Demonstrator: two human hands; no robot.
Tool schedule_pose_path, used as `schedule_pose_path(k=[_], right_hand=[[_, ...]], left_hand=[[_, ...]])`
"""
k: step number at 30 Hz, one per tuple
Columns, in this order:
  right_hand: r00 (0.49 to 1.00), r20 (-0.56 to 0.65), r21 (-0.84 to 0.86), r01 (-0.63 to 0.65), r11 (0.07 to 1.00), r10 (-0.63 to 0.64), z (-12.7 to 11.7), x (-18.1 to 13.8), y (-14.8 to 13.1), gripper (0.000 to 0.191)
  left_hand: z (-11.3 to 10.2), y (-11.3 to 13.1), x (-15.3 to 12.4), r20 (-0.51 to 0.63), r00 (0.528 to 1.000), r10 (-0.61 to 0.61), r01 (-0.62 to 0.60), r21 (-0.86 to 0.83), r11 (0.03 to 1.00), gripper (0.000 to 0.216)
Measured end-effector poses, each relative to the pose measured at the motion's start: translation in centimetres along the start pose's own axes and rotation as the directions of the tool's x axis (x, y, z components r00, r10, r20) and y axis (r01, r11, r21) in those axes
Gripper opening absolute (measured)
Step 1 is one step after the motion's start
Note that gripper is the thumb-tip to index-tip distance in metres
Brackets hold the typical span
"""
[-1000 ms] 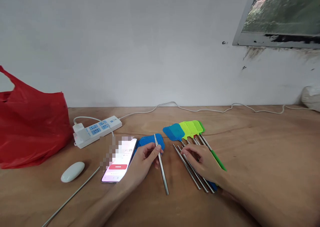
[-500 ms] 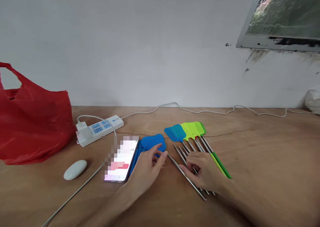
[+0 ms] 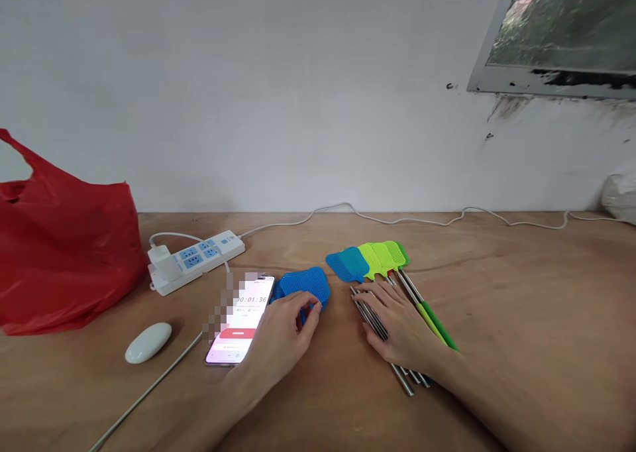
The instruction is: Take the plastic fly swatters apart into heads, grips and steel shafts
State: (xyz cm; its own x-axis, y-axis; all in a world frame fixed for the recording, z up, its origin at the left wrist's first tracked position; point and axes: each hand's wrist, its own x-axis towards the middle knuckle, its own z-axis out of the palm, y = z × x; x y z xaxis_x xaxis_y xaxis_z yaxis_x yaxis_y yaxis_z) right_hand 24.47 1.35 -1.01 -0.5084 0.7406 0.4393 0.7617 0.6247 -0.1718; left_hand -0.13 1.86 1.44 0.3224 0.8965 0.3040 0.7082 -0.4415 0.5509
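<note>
My left hand [image 3: 282,326] bends over a stack of blue fly swatter heads [image 3: 305,285], with thumb and forefinger pinched together at the lower right edge of the top head. Whether the other fingers touch the stack is hidden. My right hand [image 3: 397,323] lies open across a bundle of silver metal rods [image 3: 370,316]; its fingers stretch forward over them and the thumb rests along their left side. Behind that hand lie overlapping fly swatters, two with blue heads [image 3: 350,264] and several with yellow-green heads [image 3: 381,256], the rightmost with a green handle [image 3: 440,325].
A phone [image 3: 241,319] showing a timer lies left of my left hand. Farther left are a white mouse [image 3: 148,342], a white power strip [image 3: 196,260] and a red plastic bag [image 3: 69,253]. A thin white cable [image 3: 397,222] runs along the wall.
The leftmost rod, earlier lying apart, has moved right into the bundle. My right fingers have stretched forward from a curled pose. My left thumb and forefinger have closed together.
</note>
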Motion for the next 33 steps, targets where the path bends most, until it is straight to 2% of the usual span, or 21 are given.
schedule_pose_path(k=[3, 6, 13, 19, 28, 33], right_hand=[[0.995, 0.091, -0.012, 0.047, 0.999, -0.046, 0.33, 0.14, 0.17, 0.067], [0.982, 0.184, -0.015, 0.051, 0.999, -0.047, 0.6, 0.26, 0.3, 0.074], [0.972, 0.231, 0.012, -0.049, 0.999, 0.045, 0.38, 0.32, 0.16, 0.066], [0.964, 0.26, 0.004, -0.056, 0.998, 0.053, 0.18, 0.46, 0.0, 0.061], [0.994, 0.106, 0.121, -0.047, 0.992, 0.034, 0.8, 0.31, 0.5, 0.037], [0.996, 0.084, 0.144, -0.051, 0.988, 0.039, 0.66, 0.46, 0.32, 0.03]], left_hand=[[0.31, -0.2, -0.08, 0.017, 0.999, 0.027, -0.027, 0.012, 1.0, 0.026], [0.5, -0.21, -0.24, 0.044, 0.999, 0.024, -0.025, 0.023, 0.999, 0.025], [0.41, 0.11, -0.43, 0.098, 0.995, 0.026, -0.028, 0.02, 0.999, 0.026], [0.73, -0.16, -0.16, 0.118, 0.991, 0.062, -0.067, 0.034, 0.997, 0.026], [0.72, -0.36, -0.27, 0.151, 0.978, 0.141, -0.15, 0.052, 0.987, 0.029], [0.86, -0.2, -0.2, 0.182, 0.967, 0.177, -0.19, 0.056, 0.98, 0.028]])
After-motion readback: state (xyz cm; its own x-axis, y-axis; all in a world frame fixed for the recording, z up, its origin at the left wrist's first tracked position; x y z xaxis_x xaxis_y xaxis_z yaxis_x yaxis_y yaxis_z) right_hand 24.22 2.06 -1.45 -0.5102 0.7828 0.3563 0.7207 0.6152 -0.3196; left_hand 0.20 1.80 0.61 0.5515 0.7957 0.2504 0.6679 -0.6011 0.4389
